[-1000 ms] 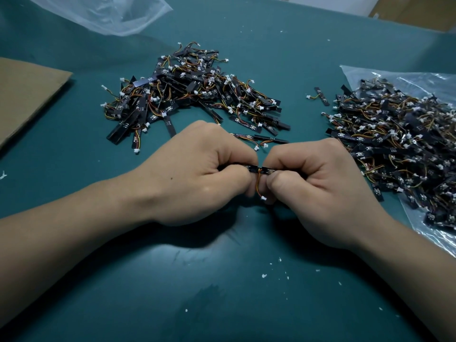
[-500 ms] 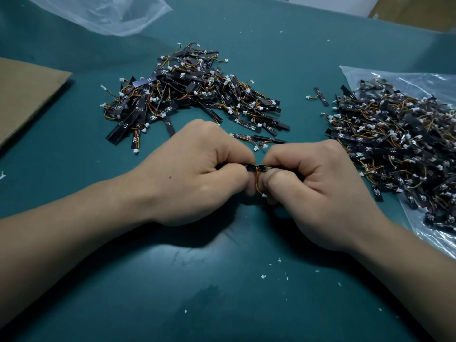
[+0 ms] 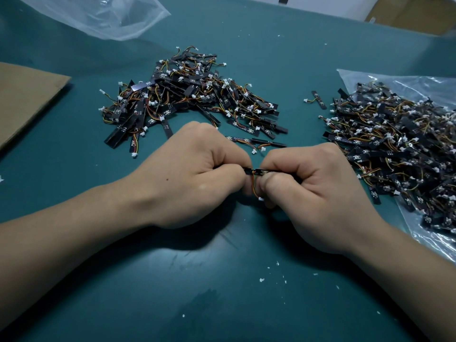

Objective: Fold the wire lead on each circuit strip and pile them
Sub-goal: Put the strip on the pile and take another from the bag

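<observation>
Both my hands, left [image 3: 195,174] and right [image 3: 313,191], pinch circuit strip [image 3: 255,171] ends; strip light, stiff; wire lead [image 3: 254,187] soft, bend near solder.

This looks like a small electronics assembly workshop. A teal worktop [image 3: 222,292] carries a far heap of wired circuit strips [image 3: 187,99] and a bigger heap [image 3: 394,144] on a clear plastic bag [image 3: 360,79] at right, with flat cardboard [image 3: 24,99] at left.
</observation>
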A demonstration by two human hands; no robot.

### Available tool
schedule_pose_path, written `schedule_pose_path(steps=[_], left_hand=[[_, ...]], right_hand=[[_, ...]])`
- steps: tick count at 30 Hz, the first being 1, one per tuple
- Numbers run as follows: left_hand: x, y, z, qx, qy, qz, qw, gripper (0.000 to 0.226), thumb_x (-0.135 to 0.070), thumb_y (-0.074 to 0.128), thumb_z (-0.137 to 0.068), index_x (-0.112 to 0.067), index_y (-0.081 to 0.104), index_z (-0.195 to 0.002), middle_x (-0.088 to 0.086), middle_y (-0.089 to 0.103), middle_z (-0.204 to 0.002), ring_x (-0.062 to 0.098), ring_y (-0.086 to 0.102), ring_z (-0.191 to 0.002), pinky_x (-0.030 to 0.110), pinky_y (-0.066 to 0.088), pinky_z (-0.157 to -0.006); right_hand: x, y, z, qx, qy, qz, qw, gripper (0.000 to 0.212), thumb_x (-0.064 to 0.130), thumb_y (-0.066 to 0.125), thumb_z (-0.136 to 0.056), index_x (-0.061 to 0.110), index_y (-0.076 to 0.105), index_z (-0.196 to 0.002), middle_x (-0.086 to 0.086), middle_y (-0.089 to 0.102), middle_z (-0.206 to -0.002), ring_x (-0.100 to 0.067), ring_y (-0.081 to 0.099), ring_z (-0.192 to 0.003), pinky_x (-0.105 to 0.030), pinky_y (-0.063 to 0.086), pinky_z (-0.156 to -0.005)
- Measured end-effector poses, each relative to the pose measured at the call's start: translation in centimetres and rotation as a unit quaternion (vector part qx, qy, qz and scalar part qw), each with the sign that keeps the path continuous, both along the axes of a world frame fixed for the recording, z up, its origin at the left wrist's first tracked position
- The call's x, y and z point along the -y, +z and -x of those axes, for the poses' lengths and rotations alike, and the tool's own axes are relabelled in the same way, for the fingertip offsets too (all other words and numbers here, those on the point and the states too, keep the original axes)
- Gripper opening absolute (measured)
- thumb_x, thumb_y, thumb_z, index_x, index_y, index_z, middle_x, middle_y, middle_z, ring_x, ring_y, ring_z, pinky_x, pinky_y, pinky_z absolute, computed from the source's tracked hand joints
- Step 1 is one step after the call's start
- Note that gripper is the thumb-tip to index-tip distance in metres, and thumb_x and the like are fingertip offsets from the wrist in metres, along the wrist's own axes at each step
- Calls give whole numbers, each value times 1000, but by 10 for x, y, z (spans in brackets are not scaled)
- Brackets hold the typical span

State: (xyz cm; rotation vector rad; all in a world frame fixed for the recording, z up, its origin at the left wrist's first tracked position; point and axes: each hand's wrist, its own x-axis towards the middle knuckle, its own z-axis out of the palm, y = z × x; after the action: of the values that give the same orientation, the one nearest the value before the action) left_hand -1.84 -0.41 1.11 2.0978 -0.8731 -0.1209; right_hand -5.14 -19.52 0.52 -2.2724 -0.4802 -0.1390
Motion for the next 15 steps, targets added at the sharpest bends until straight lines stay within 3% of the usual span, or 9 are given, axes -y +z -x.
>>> schedule_pose_path(steps=[6,11,15], left_hand=[[0,-1,0,-16,1,13,1000,24,-12,51,-79,0,65,-64,12,43,-54,15,38,-48,28,35,-47],[-2,-3,-1,-33,-5,32,999,25,-8,52,-84,-15,70,-68,-13,52,-51,4,48,-50,14,34,-51],[-1,-3,-2,-37,-4,45,998,25,-12,51,-88,-19,68,-71,-2,51,-52,9,45,-50,24,36,-52]], right_hand=[[1,-1,-1,-1,2,-10,1000,24,13,56,-83,7,62,-60,-13,52,-52,-24,44,-50,-42,36,-48],[2,-2,-1,-5,19,-43,999,29,16,55,-90,15,63,-63,-7,57,-50,-19,47,-46,-33,38,-47],[2,-3,-1,-7,11,-79,997,30,14,54,-94,16,66,-67,-6,59,-51,-18,55,-44,-31,42,-45]])
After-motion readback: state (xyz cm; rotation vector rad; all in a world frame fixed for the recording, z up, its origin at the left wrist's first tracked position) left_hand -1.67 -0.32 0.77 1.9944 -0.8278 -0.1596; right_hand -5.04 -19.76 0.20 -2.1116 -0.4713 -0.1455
